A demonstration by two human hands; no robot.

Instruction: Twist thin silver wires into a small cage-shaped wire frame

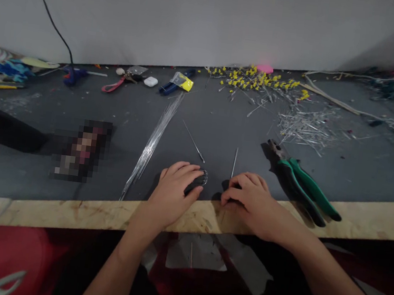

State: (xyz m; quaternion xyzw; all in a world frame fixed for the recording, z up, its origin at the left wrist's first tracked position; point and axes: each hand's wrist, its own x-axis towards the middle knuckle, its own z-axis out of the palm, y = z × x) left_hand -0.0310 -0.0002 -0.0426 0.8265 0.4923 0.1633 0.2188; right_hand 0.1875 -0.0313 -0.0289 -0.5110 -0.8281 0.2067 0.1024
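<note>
We are seeing the left hand [173, 190] closing its thumb and fingers around a small dark piece [196, 183] with thin wire loops at its side, just above the wooden edge [368, 216] of the counter [377, 165]. The right hand [248, 197] is curling its fingers narrowly at the near end of a thin metal rod [234, 161]; whether they are really gripping it or only covering it, we cannot tell. The rod is pointing away from us, and a second metal piece [193, 141] is lying on the counter between the rod and the bundle of straight wires [154, 142].

We are judging the rod to be light and rather stiff, smooth enough for rolling or slipping under dry fingertips, and hardly fragile, though a strong side push could be bending it. For this we are preferring a pinch low on its shaft, with the thumb against the index finger, and we are minding the ends, which may be sharp. The dark piece is seeming light and firm; we are choosing its solid body for holding, because the loops are looking thin and easy to deform. The green-handled pliers [303, 184] are resting beside the right hand.
</note>
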